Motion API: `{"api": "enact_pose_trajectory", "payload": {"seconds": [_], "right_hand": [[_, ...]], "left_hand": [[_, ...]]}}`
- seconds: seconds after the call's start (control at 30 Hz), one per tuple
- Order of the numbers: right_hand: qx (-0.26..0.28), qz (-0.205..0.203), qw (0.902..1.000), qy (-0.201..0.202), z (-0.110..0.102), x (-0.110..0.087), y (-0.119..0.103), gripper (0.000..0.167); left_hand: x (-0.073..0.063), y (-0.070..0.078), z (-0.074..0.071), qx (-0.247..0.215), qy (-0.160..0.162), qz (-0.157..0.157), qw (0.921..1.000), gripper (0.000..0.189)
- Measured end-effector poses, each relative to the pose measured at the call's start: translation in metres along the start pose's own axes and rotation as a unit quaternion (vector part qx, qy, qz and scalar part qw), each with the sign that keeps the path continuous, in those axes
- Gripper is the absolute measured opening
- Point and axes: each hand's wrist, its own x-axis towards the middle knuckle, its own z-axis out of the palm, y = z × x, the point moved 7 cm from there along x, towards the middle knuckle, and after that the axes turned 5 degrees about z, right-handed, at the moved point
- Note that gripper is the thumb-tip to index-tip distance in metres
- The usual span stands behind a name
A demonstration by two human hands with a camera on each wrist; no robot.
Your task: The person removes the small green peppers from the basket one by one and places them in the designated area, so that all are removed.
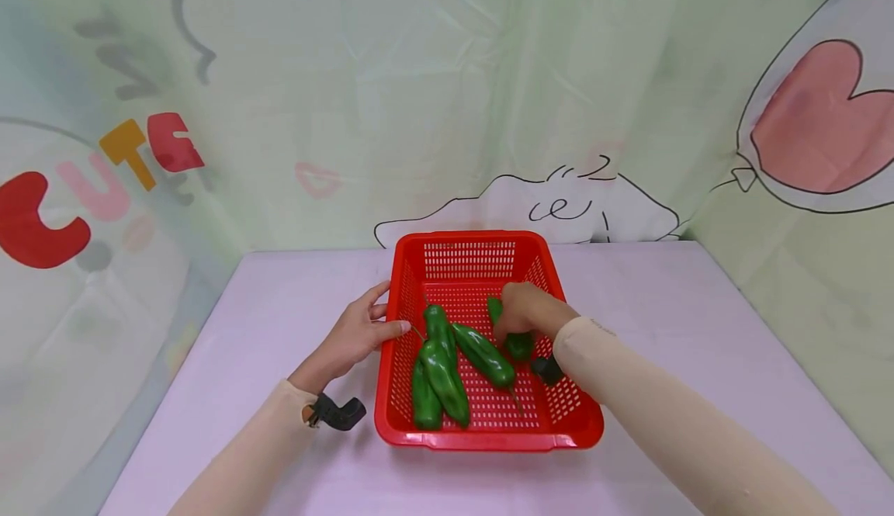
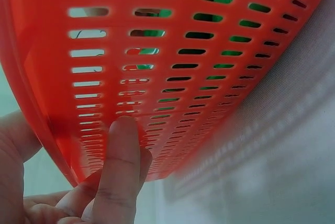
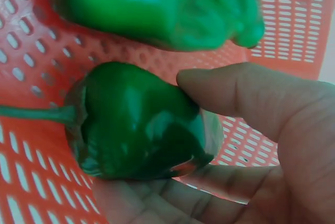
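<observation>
A red plastic basket (image 1: pixel 482 440) with slotted walls stands on the table, and long green peppers lie inside it. My left hand (image 1: pixel 356 334) holds the basket's left rim, thumb over the edge and fingers (image 2: pixel 121 166) against the outer wall. Inside the basket on the right, my right hand (image 1: pixel 528 310) grips a green pepper (image 3: pixel 136 124) between thumb and fingers; its stem points away from the palm in the right wrist view. Left of that hand lies another pepper (image 1: pixel 483 354), slanted, and beyond it a cluster with a glossy pepper (image 1: pixel 444 382) on top.
The basket rests on a pale lilac table (image 1: pixel 663 345). Behind and beside the table hangs a light printed curtain (image 1: pixel 433 97) with letters, a heart and line drawings. A black strap-mounted device (image 1: pixel 338 411) sits on the left wrist.
</observation>
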Motion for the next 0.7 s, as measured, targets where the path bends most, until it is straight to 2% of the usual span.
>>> {"api": "enact_pose_trajectory", "payload": {"seconds": [0.3,0.53,0.7], "right_hand": [[0.041,-0.03,0.9984,0.025,-0.025,-0.017,-0.003,0.035],[0.071,-0.067,0.9946,0.033,-0.046,-0.029,0.0,0.058],[0.093,-0.073,0.9924,0.034,-0.06,-0.034,0.008,0.069]], "left_hand": [[-0.001,0.0,0.0,0.003,0.0,0.001,1.0,0.083],[-0.001,0.001,0.0,0.0,0.002,-0.001,1.0,0.084],[-0.002,0.002,0.0,0.004,0.006,-0.002,1.0,0.083]]}}
